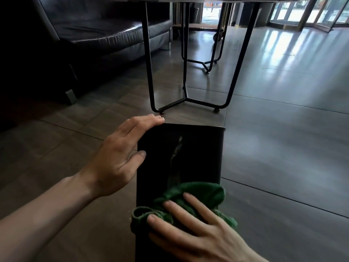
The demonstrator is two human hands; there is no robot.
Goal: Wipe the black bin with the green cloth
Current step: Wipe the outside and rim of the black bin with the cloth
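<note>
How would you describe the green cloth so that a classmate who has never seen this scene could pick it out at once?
Start at the metal-legged table on the tiled floor; just in front of it lies the black bin, steadied by the left hand. At the bin's near end the right hand presses down the green cloth. It is the only bright green, crumpled thing among dark, hard surfaces.

Black bin [181, 157] near end cut off — green cloth [192, 197] partly under fingers.
</note>
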